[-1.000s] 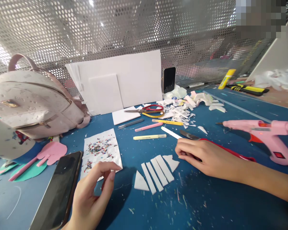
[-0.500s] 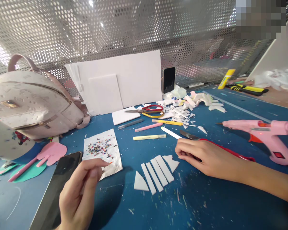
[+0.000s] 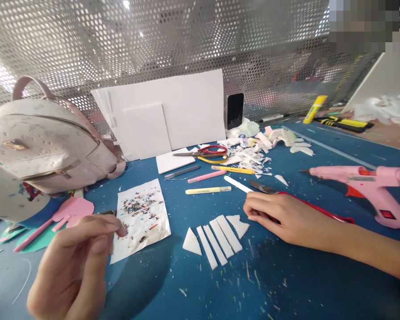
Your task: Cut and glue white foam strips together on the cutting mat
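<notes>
My left hand (image 3: 73, 266) is raised at the lower left, its thumb and fingers pinched together at the left edge of a white paper (image 3: 143, 222) strewn with tiny coloured bits. What the pinch holds is too small to tell. My right hand (image 3: 286, 218) rests on the blue table (image 3: 253, 284), fingers curled together and pressed down just right of a row of white foam strips and triangles (image 3: 216, 238). A red-handled cutting tool (image 3: 265, 189) lies right behind that hand.
A pale backpack (image 3: 46, 138) stands at the left, white boards (image 3: 173, 111) and a phone (image 3: 235, 109) lean on the perforated wall. Pens (image 3: 208, 190), red scissors (image 3: 206, 152) and foam scraps (image 3: 253, 153) lie mid-table. A pink glue gun (image 3: 370, 186) is at the right.
My left hand drew back to the left and toward me, closing from spread fingers into a pinch, and now covers the dark phone. My right hand stayed put.
</notes>
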A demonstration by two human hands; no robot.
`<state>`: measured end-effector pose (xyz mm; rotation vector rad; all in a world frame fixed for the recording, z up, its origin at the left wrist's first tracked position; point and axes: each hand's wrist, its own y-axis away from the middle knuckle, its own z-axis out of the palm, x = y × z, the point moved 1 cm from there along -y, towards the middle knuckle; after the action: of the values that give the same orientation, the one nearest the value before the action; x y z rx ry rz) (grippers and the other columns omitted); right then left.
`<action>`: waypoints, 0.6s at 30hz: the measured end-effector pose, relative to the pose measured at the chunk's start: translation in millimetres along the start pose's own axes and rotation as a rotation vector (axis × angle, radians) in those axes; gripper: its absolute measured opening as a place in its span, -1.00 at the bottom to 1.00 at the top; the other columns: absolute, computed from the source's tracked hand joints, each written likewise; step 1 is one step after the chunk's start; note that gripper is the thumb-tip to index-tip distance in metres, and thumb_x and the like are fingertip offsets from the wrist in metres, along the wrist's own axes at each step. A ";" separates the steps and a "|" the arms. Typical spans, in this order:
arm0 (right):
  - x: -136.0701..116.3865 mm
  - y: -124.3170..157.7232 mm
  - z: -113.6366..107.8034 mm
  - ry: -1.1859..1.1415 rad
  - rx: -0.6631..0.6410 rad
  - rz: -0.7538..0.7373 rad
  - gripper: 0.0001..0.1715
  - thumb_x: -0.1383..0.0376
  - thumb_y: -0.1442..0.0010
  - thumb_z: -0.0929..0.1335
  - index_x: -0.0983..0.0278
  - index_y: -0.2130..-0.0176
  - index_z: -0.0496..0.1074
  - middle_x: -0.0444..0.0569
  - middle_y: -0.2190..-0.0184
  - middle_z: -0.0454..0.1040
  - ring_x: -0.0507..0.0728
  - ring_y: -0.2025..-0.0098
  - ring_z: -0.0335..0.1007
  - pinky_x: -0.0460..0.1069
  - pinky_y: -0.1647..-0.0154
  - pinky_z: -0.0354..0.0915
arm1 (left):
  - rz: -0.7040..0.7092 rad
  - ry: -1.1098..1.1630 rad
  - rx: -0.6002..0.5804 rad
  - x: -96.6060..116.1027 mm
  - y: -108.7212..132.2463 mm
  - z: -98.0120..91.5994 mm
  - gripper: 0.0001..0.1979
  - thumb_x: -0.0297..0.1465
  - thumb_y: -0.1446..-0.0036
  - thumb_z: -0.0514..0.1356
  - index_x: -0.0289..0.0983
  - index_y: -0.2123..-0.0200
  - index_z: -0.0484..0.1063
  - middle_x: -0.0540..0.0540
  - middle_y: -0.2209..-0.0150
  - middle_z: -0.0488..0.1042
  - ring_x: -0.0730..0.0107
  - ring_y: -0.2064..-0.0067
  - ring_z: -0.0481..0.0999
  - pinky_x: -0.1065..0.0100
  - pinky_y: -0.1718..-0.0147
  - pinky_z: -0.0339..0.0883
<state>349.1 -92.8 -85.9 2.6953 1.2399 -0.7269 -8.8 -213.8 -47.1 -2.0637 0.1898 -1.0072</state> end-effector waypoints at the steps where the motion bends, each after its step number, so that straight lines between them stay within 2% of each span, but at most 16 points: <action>1: 0.1 -0.2 0.2 -0.002 0.003 0.001 -0.77 0.22 -0.47 0.22 0.17 0.26 0.33 -0.08 0.31 0.48 0.08 0.39 0.32 0.02 0.35 0.16 | 0.004 0.048 -0.009 1.7 0.5 1.5 -0.95 -0.40 -0.33 0.20 -0.23 0.23 0.45 -0.01 0.31 0.52 0.42 0.28 0.52 0.35 0.26 0.43; 3: 0.7 -0.7 0.8 -0.001 0.005 0.004 -0.77 0.21 -0.47 0.23 0.16 0.26 0.34 -0.09 0.31 0.48 0.09 0.39 0.33 0.02 0.35 0.16 | -0.045 0.126 -0.049 3.5 2.5 5.9 -0.98 -0.45 -0.31 0.23 -0.23 0.21 0.47 -0.04 0.26 0.58 0.36 0.23 0.60 0.37 0.27 0.50; 4: 1.1 -0.7 1.1 0.001 0.004 0.005 -0.77 0.21 -0.47 0.23 0.16 0.26 0.34 -0.09 0.31 0.48 0.09 0.39 0.33 0.02 0.34 0.16 | -0.119 0.152 -0.075 3.6 3.7 8.6 -0.98 -0.44 -0.32 0.23 -0.23 0.21 0.47 -0.04 0.28 0.59 0.31 0.21 0.63 0.36 0.25 0.54; 6: 1.6 -0.4 1.5 0.003 -0.004 0.006 -0.77 0.21 -0.47 0.22 0.16 0.26 0.33 -0.09 0.31 0.47 0.09 0.38 0.33 0.02 0.34 0.16 | -0.241 0.250 -0.145 4.7 5.8 14.7 -0.94 -0.38 -0.38 0.20 -0.19 0.21 0.44 0.01 0.41 0.55 0.31 0.30 0.65 0.31 0.28 0.59; 7: 1.7 -0.1 1.4 0.005 -0.008 0.009 -0.77 0.21 -0.47 0.22 0.16 0.25 0.33 -0.09 0.31 0.47 0.09 0.38 0.32 0.03 0.33 0.16 | -0.281 0.324 -0.191 5.9 6.8 17.5 -0.93 -0.35 -0.41 0.16 -0.17 0.18 0.42 0.05 0.49 0.49 0.34 0.41 0.62 0.28 0.32 0.60; 9: 1.4 0.5 1.2 0.007 -0.016 0.017 -0.76 0.20 -0.48 0.21 0.16 0.25 0.32 -0.09 0.30 0.47 0.09 0.38 0.32 0.03 0.33 0.16 | -0.313 0.430 -0.243 9.1 8.6 21.2 -0.94 -0.34 -0.42 0.14 -0.13 0.10 0.40 0.13 0.56 0.34 0.48 0.61 0.43 0.28 0.43 0.56; 11: 1.0 0.7 0.8 0.006 -0.018 0.021 -0.76 0.19 -0.48 0.20 0.16 0.25 0.32 -0.09 0.30 0.47 0.09 0.38 0.32 0.03 0.34 0.16 | -0.284 0.332 -0.237 11.1 9.9 21.2 -0.93 -0.37 -0.42 0.12 -0.13 0.09 0.39 0.14 0.55 0.30 0.55 0.64 0.31 0.36 0.47 0.49; 14: 1.0 0.5 0.8 0.002 -0.008 0.014 -0.76 0.20 -0.47 0.22 0.16 0.26 0.33 -0.09 0.31 0.47 0.09 0.39 0.32 0.02 0.35 0.16 | -0.086 0.053 -0.343 7.9 9.4 18.0 -0.89 -0.41 -0.39 0.12 -0.14 0.06 0.39 0.08 0.44 0.44 0.52 0.50 0.45 0.49 0.47 0.44; 16: 1.7 0.5 1.2 0.001 -0.001 0.011 -0.77 0.21 -0.47 0.23 0.16 0.26 0.34 -0.09 0.31 0.47 0.08 0.40 0.32 0.02 0.36 0.15 | 0.153 -0.128 -0.429 2.2 7.3 16.0 -0.83 -0.47 -0.36 0.13 -0.18 0.02 0.38 0.02 0.34 0.53 0.49 0.40 0.54 0.52 0.42 0.45; 18: 2.5 0.8 1.8 0.001 -0.002 0.013 -0.77 0.20 -0.47 0.23 0.16 0.26 0.34 -0.09 0.31 0.47 0.08 0.39 0.32 0.03 0.35 0.15 | 0.460 -0.306 -0.457 -3.6 5.4 15.2 -0.77 -0.57 -0.32 0.13 -0.27 0.00 0.39 -0.02 0.34 0.56 0.47 0.39 0.53 0.47 0.32 0.45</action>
<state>350.4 -92.1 -88.7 2.6997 1.2211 -0.7227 0.7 -206.6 -58.5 -2.3909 0.7512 -0.3798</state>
